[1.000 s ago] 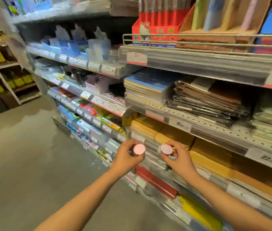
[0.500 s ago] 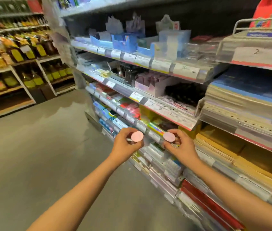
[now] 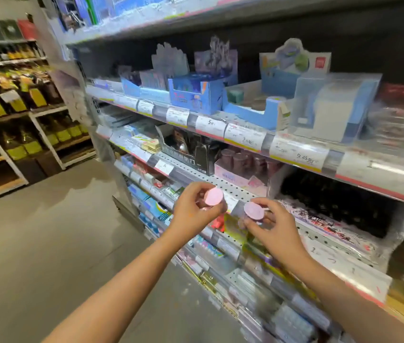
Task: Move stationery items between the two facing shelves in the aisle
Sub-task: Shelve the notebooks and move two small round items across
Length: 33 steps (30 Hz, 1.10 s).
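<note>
My left hand [image 3: 193, 210] is closed around a small container with a round pink lid [image 3: 213, 196]. My right hand [image 3: 273, 227] grips a second container with the same kind of pink lid [image 3: 254, 210]. Both are held side by side in front of the perforated metal shelf [image 3: 235, 188]. Just behind them on that shelf stands a pink display box [image 3: 235, 175] with several similar dark-lidded containers. The bodies of the two held containers are mostly hidden by my fingers.
The stationery shelf unit runs along the right, with blue display boxes [image 3: 196, 95] on the upper level, a black box [image 3: 191, 154], and price tags [image 3: 297, 154] on the rails. Packets fill the lower rows. Grey floor [image 3: 47, 243] lies left; a food shelf [image 3: 17, 100] stands far left.
The view has swung left along the shelf, past the notebooks and envelopes. Both hands, still holding the pink-lidded containers, have come up near the pink display box.
</note>
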Available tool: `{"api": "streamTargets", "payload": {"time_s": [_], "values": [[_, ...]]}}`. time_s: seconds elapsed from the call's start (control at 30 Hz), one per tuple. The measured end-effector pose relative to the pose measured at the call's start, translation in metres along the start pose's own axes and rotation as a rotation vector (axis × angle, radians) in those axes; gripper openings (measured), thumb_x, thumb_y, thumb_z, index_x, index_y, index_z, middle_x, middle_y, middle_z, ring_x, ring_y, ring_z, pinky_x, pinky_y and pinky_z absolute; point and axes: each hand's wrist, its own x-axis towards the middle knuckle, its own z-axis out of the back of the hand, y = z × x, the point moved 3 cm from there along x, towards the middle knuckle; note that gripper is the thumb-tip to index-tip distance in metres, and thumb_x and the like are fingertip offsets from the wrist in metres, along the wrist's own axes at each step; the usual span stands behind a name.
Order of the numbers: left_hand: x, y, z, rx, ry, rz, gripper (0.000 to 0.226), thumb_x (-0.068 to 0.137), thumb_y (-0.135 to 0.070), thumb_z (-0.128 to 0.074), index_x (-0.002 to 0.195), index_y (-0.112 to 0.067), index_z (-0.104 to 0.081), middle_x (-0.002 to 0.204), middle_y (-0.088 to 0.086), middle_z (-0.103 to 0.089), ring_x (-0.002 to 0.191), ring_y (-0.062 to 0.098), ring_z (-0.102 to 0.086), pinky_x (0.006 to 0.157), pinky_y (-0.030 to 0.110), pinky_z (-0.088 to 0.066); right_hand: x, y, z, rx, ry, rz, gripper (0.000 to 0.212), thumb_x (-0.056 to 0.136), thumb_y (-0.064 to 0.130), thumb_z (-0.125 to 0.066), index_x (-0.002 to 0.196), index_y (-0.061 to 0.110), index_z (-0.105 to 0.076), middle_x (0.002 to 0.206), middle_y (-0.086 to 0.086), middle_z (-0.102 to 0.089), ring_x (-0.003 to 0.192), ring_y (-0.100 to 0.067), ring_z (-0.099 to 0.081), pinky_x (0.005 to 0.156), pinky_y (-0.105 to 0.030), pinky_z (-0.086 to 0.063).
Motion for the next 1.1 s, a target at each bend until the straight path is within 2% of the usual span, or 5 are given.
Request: {"api": "streamTargets", "payload": {"time_s": [0.3,0.67,0.8,1.0,1.1], "values": [[0.09,0.016,-0.031,0.021,0.192,-0.386,0.029,0.069,-0.025,-0.07,0.097,-0.025,-0.061,0.096,-0.008,-0.057,0.089,0.006,-0.056,0.078,0.017,-0.046,0.046,-0.004,0.0,-0.16,-0.238,-0.023,0.041,0.073,0.016,-0.075,0.096,0.043,-0.054,0.107,0.003,-0.06,0.095,-0.006,-0.061,0.082,-0.023,-0.05],[0.138,0.034,-0.062,0.444,0.381,-0.577,0.036,0.086,-0.031,-0.052,0.073,0.0,-0.065,0.076,0.025,-0.065,0.075,0.04,-0.061,0.07,0.04,-0.042,0.052,0.018,-0.01,-0.313,-0.583,-0.096,0.032,0.074,0.02,-0.073,0.099,0.036,-0.058,0.101,0.008,-0.059,0.093,-0.005,-0.062,0.081,-0.021,-0.049],[0.148,0.024,-0.067,0.566,0.559,-0.669,0.026,0.091,-0.017,-0.048,0.096,-0.001,-0.068,0.096,0.027,-0.069,0.091,0.043,-0.063,0.074,0.041,-0.046,0.054,0.025,-0.015,-0.457,-0.665,-0.122,0.03,0.077,0.018,-0.07,0.104,0.026,-0.061,0.094,0.009,-0.053,0.089,0.007,-0.052,0.079,-0.004,-0.037],[0.161,0.029,-0.078,0.629,0.72,-0.694,0.032,0.088,-0.013,-0.047,0.118,-0.016,-0.055,0.112,0.019,-0.058,0.1,0.039,-0.056,0.077,0.042,-0.049,0.08,0.031,-0.012,-0.734,-0.585,-0.284,0.058,0.071,0.053,-0.042,0.103,0.009,-0.061,0.076,-0.01,-0.063,0.076,-0.024,-0.053,0.068,-0.026,-0.032],[0.169,0.032,-0.083,0.571,0.722,-0.732,0.027,0.088,-0.019,-0.046,0.113,-0.022,-0.054,0.113,0.012,-0.057,0.101,0.035,-0.054,0.077,0.041,-0.05,0.093,0.027,-0.01,-0.777,-0.521,-0.378,0.03,0.081,0.039,-0.056,0.1,0.016,-0.056,0.095,-0.012,-0.059,0.094,-0.03,-0.055,0.073,-0.027,-0.035]]}}
